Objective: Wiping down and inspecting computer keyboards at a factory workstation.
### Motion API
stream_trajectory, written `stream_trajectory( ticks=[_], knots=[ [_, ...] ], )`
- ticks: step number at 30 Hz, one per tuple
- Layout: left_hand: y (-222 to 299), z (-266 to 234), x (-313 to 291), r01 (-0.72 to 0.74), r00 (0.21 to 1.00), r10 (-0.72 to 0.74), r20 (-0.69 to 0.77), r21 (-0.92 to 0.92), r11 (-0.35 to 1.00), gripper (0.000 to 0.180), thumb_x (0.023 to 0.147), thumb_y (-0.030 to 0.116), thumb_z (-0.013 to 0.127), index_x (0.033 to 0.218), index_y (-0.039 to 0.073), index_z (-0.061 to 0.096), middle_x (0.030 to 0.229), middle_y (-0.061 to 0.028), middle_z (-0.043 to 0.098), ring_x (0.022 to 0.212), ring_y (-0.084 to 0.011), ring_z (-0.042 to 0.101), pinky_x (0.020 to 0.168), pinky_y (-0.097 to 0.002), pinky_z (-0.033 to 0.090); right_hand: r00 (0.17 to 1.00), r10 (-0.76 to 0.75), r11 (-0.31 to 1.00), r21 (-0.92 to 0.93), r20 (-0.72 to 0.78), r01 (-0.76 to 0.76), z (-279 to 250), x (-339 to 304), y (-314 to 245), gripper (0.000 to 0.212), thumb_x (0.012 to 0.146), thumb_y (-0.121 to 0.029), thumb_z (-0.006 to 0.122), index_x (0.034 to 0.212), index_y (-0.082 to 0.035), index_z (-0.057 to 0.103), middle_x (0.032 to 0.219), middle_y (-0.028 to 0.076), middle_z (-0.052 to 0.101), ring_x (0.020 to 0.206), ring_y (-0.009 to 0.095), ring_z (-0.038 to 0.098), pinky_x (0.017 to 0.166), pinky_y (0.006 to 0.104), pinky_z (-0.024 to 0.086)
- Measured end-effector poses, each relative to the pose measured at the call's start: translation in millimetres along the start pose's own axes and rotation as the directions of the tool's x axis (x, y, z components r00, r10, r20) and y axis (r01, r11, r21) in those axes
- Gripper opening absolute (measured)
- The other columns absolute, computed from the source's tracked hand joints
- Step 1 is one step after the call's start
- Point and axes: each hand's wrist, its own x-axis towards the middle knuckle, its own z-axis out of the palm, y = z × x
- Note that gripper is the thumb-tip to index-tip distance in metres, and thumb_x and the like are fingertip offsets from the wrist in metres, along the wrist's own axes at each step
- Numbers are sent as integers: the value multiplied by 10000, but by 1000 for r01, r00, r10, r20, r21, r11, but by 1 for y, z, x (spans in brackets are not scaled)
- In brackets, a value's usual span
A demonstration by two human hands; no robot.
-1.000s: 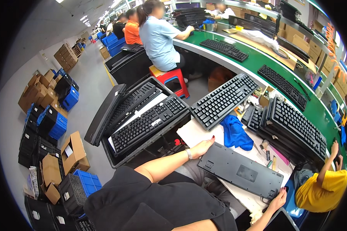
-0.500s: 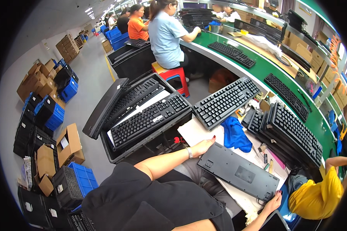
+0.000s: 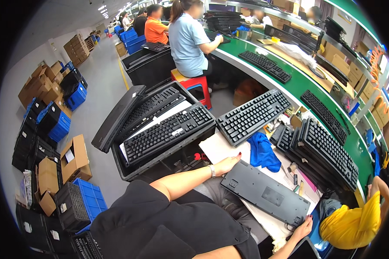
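A black keyboard [image 3: 250, 184] lies underside up across my lap and the edge of a pale work board [image 3: 212, 149]. My left hand [image 3: 227, 165] is closed on its left end, with the fingertips at the far corner. At the opposite end, my right hand [image 3: 304, 228] grips the near right corner. The keys face down and are hidden. Just beyond the keyboard lies a crumpled blue cloth [image 3: 263, 151]. Another keyboard [image 3: 254, 116], keys up, rests past the cloth. To the right stands a stack of keyboards [image 3: 330, 151].
At my left, a black bin [image 3: 127, 175] holds several keyboards. A green conveyor [image 3: 289, 93] carries more keyboards along the far side. A person in light blue [image 3: 188, 43] sits ahead by a red stool [image 3: 203, 93]; a person in yellow [image 3: 350, 224] is close on the right.
The view has tilted slightly. Both hands keep their hold, and the keyboard has barely moved. Ahead, the forearm of the person in light blue has shifted a little.
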Motion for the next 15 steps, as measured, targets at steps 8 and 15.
stream_trajectory(
  ticks=[8,15],
  knots=[
    [1,0,0,14,1000,-13,-14,36,999,729,1078,599,323,981,-39,664,875,-83,625,717,-118,488,639,-255,434,1000,-11,1000,9,-11,11,0,-2,-2,460,1076,-322,497,1190,91,663,1123,178,729,1012,253,704,921,305,533],
    [-4,0,3,22,999,-20,-36,36,999,734,1079,599,317,976,-38,667,850,-76,621,699,-117,477,621,-257,418,1000,-5,1000,1,-13,5,1,-1,-3,458,1075,-320,497,1180,92,666,1113,175,731,1003,251,703,916,304,533]
  ],
)
